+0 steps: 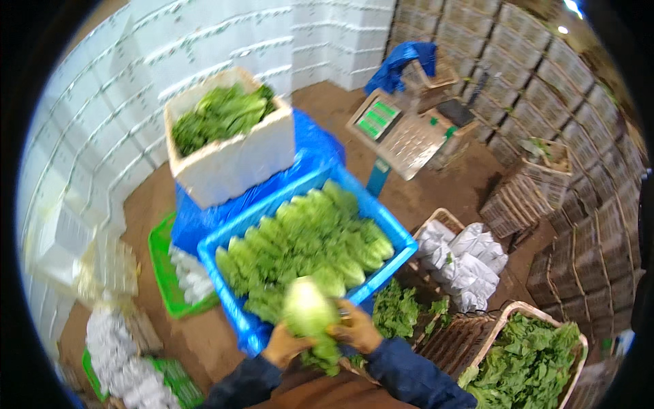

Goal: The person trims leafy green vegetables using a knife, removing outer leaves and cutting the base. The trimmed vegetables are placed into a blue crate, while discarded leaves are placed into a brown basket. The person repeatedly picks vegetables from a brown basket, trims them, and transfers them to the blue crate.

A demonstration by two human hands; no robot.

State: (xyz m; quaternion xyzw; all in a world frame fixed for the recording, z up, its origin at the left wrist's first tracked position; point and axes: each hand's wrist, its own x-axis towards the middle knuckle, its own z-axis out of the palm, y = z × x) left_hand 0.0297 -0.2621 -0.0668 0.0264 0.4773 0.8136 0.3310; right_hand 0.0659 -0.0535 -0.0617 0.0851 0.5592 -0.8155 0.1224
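Note:
Both my hands hold one head of leafy lettuce (309,309) over the near edge of a blue plastic crate (230,301). My left hand (287,343) grips it from the left and my right hand (357,327) from the right, with a small shiny thing, too blurred to name, at the right fingers. The lettuce's pale base points away from me and its leaves hang towards me. Packed rows of lettuce heads (301,230) lie in the crate. Behind it, a white foam box (235,168) holds more leafy greens (225,117).
At the right front stands a crate of loose leaves (526,358), with white sacks (462,260) beyond. A scale (403,133) stands behind. Green crates (163,271) sit left on the floor. Stacked foam boxes (204,36) and stacked crates (511,56) wall the space.

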